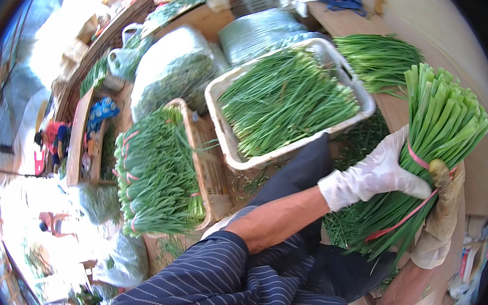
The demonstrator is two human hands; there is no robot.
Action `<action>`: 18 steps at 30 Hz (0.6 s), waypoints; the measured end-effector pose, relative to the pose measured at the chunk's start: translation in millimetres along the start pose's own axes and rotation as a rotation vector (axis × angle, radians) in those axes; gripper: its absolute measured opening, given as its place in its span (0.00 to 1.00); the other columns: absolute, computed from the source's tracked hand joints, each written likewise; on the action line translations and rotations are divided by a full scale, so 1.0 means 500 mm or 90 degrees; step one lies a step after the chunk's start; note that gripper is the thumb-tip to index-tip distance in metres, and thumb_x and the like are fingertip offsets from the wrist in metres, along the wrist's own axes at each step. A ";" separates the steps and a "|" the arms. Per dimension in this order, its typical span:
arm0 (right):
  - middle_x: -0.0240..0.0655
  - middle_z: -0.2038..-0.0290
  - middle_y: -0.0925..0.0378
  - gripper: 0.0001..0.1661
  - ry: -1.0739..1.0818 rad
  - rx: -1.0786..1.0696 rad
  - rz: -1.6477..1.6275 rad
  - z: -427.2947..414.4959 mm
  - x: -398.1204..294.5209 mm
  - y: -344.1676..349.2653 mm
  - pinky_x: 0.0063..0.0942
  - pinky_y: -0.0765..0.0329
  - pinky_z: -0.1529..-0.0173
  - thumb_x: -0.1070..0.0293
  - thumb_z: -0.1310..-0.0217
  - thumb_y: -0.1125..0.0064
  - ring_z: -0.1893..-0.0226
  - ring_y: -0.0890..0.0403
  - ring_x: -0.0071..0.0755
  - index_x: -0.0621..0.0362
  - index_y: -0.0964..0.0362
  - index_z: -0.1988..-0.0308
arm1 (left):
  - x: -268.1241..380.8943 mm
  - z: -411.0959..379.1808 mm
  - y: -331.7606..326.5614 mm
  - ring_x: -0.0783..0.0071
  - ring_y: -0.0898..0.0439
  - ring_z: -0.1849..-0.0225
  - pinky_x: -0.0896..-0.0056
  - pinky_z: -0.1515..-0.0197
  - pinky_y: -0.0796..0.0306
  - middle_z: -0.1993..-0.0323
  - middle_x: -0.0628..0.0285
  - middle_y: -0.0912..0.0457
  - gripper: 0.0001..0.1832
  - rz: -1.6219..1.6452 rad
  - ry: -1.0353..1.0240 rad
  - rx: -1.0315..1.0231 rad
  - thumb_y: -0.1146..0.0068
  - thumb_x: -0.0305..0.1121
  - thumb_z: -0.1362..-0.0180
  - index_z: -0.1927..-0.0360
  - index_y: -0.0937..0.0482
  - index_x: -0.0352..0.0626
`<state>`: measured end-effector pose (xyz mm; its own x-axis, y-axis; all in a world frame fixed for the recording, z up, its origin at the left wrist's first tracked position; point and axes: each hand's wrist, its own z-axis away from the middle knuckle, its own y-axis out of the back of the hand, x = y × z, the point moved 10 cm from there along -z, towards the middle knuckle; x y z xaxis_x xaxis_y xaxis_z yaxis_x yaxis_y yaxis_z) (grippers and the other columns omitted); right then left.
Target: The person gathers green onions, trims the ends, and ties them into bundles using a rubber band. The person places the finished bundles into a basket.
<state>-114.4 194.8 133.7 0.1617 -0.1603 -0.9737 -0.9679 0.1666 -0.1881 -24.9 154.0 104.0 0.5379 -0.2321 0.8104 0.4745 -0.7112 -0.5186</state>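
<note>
My left hand [365, 180], in a white glove, grips a thick bunch of garlic chives [443, 113] from its left side. A pink tie [418, 155] circles the bunch below the pale cut ends, and its loose red end trails down over the leaves. From the right, my right hand [442, 200] holds the same bunch in a soiled glove, its stained thumb lying across the stems near the tie. The right fingers are mostly hidden behind the bunch. Cut ends point up and the green leaves hang over my dark trousers.
A white plastic crate [230, 162] holds loose chives. Left of it, a tan crate [210, 189] is filled with tied bunches. More chives [378, 62] lie on a wooden board [393, 109]. Large plastic bags [169, 63] stand behind. Other people [51, 138] are at far left and top.
</note>
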 end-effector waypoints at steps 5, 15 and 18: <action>0.38 0.39 0.23 0.60 -0.064 -0.089 0.069 -0.041 0.086 -0.149 0.31 0.24 0.38 0.50 0.48 0.18 0.42 0.21 0.33 0.63 0.41 0.26 | 0.089 0.066 0.160 0.72 0.18 0.46 0.66 0.38 0.25 0.46 0.62 0.16 0.34 0.129 -0.083 0.217 0.26 0.28 0.50 0.37 0.23 0.39; 0.36 0.53 0.16 0.37 -0.308 -0.263 0.021 -0.086 0.252 -0.311 0.29 0.18 0.52 0.61 0.46 0.25 0.59 0.15 0.28 0.65 0.26 0.40 | 0.118 0.172 0.428 0.68 0.14 0.62 0.63 0.53 0.18 0.60 0.60 0.14 0.31 0.160 -0.066 0.390 0.23 0.34 0.49 0.43 0.23 0.35; 0.36 0.52 0.16 0.36 -0.298 -0.299 -0.015 -0.112 0.265 -0.348 0.30 0.18 0.49 0.62 0.42 0.26 0.56 0.16 0.27 0.65 0.28 0.38 | 0.158 0.151 0.478 0.65 0.12 0.63 0.61 0.57 0.15 0.59 0.58 0.13 0.24 0.209 -0.099 0.417 0.24 0.37 0.48 0.50 0.19 0.37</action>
<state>64.8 90.1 44.6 0.1484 0.2984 -0.9428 -0.9270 -0.2902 -0.2378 183.8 15.6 23.6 0.7927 -0.2336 0.5631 0.5640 -0.0696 -0.8228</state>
